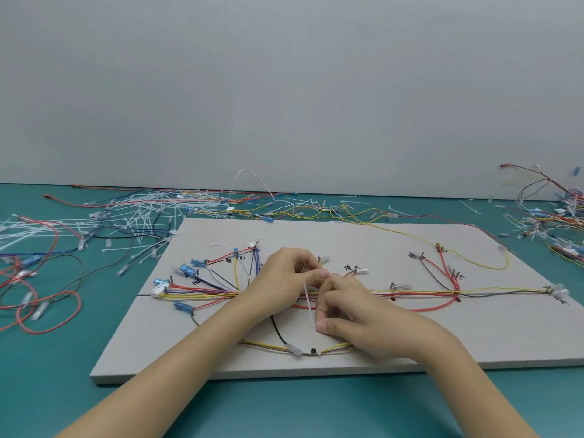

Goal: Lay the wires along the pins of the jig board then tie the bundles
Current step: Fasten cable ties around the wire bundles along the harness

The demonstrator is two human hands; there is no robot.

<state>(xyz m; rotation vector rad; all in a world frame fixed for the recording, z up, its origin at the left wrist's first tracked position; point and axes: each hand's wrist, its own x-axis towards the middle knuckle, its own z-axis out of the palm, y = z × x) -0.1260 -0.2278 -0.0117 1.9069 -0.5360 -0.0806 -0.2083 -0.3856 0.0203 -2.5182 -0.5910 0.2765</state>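
Observation:
A grey jig board (395, 336) lies on the teal table, with red, yellow, blue and black wires (202, 294) strung between its pins. The wires gather into a main bundle (420, 292) running left to right. At the board's middle my left hand (284, 276) and my right hand (350, 308) meet over the bundle. Both pinch a white cable tie (308, 306), whose tail hangs down between them. The part of the bundle under my hands is hidden.
Loose white cable ties (136, 213) are heaped at the back left. Spare wires with connectors (41, 279) sprawl on the left, and another tangle (556, 226) sits at the far right. A black and yellow wire loop (300, 350) lies near the board's front edge.

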